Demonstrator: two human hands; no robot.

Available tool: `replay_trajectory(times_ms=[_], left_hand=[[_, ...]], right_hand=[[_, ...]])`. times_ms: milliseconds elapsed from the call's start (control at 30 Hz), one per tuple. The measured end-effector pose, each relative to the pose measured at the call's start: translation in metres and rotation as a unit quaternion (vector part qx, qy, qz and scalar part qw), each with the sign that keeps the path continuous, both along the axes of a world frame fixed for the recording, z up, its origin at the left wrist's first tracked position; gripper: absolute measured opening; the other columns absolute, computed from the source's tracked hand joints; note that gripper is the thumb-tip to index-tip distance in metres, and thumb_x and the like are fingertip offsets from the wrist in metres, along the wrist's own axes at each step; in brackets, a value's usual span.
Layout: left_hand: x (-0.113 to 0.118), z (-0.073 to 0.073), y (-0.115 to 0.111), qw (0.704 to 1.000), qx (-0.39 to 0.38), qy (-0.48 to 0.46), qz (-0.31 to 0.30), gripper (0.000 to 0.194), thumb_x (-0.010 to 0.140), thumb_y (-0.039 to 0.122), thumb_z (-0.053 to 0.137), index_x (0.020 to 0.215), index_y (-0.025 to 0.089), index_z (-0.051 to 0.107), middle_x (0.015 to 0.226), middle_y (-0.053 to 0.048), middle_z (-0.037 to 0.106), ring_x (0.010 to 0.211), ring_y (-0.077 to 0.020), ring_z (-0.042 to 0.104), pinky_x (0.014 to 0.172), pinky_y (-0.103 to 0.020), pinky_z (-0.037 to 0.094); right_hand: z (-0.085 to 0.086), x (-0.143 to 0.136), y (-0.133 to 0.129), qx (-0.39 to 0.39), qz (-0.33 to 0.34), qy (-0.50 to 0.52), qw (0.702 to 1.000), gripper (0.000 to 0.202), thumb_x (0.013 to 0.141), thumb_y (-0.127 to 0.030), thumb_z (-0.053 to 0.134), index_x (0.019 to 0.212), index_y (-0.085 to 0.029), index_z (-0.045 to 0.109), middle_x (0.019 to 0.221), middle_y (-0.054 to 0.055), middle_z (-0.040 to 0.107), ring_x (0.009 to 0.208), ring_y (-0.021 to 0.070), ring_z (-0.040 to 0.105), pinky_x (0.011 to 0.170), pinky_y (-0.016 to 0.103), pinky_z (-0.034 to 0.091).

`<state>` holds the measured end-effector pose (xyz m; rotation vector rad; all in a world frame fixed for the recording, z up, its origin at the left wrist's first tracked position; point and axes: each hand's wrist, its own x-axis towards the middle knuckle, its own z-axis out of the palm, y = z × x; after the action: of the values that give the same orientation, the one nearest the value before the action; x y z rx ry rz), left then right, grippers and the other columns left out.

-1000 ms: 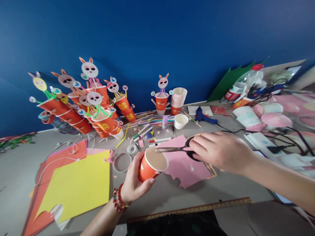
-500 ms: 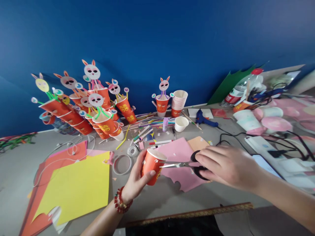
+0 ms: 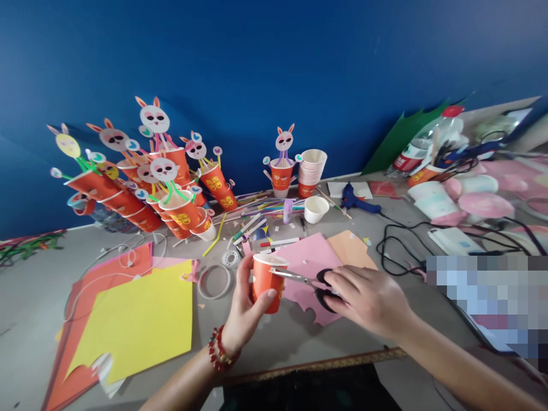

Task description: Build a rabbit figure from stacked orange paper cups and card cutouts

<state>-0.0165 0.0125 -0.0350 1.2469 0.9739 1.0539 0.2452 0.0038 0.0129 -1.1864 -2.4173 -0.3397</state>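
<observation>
An orange-red paper cup [image 3: 266, 281] stands nearly upright in my left hand [image 3: 245, 311], whose fingers and thumb wrap round its side. My right hand [image 3: 370, 297] grips the black handles of a pair of scissors [image 3: 302, 278]. The blades point left and their tips meet the cup's side just below the white rim; I cannot tell whether they cut into it. Beneath the scissors lies pink paper [image 3: 314, 257] with a scalloped cut edge. A roll of tape [image 3: 215, 282] rests on the table left of the cup.
Cups with paper rabbit faces [image 3: 175, 205] crowd the back left. Yellow paper [image 3: 145, 319] covers the front left. A cup stack [image 3: 311, 171], a white cup [image 3: 315, 210] and a blue glue gun [image 3: 357, 200] stand behind. Black cables [image 3: 396, 245] and a pixelated patch occupy the right.
My right hand has moved left with the scissors, bringing the blade tips up to near the cup's rim. The cup is held more upright. The view has shifted slightly.
</observation>
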Motion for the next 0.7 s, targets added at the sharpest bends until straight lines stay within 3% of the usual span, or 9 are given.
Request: replay_trajectory(times_ms=[133, 367, 567, 700], left_hand=[[0.002, 0.001, -0.002, 0.999, -0.029, -0.023, 0.014, 0.072, 0.091, 0.040, 0.064, 0.148, 0.027, 0.022, 0.139, -0.015, 0.052, 0.107, -0.0278, 0.067, 0.091, -0.045, 0.057], [0.000, -0.002, -0.004, 0.998, 0.024, 0.030, 0.045, 0.070, 0.091, 0.038, 0.064, 0.148, 0.028, 0.026, 0.141, -0.013, 0.050, 0.099, -0.0228, 0.066, 0.078, -0.033, 0.058], [-0.005, 0.003, 0.000, 0.992, 0.062, 0.097, 0.060, 0.075, 0.089, 0.038, 0.066, 0.150, 0.027, 0.024, 0.135, -0.014, 0.053, 0.086, -0.0196, 0.066, 0.072, -0.033, 0.058], [-0.008, 0.006, 0.002, 0.978, 0.104, 0.163, 0.082, 0.082, 0.088, 0.039, 0.068, 0.153, 0.025, 0.021, 0.138, -0.018, 0.051, 0.096, -0.0247, 0.066, 0.078, -0.037, 0.058]], right_hand=[[-0.004, 0.000, 0.001, 0.015, -0.008, 0.008, 1.000, 0.024, 0.101, -0.027, 0.048, 0.088, -0.016, 0.065, 0.073, 0.004, 0.070, 0.064, 0.0168, 0.064, 0.058, 0.030, 0.036], [0.000, 0.000, 0.003, 0.031, -0.007, -0.023, 0.999, 0.032, 0.104, -0.023, 0.040, 0.087, -0.016, 0.066, 0.071, 0.003, 0.067, 0.067, 0.0166, 0.062, 0.063, 0.031, 0.036], [0.010, 0.005, 0.012, 0.033, -0.006, -0.079, 0.996, 0.027, 0.102, -0.024, 0.045, 0.086, -0.017, 0.066, 0.071, 0.004, 0.067, 0.068, 0.0188, 0.059, 0.062, 0.032, 0.033], [0.014, 0.007, 0.017, 0.029, -0.007, -0.092, 0.995, 0.025, 0.101, -0.026, 0.048, 0.087, -0.018, 0.067, 0.071, 0.004, 0.067, 0.069, 0.0194, 0.059, 0.061, 0.032, 0.032]])
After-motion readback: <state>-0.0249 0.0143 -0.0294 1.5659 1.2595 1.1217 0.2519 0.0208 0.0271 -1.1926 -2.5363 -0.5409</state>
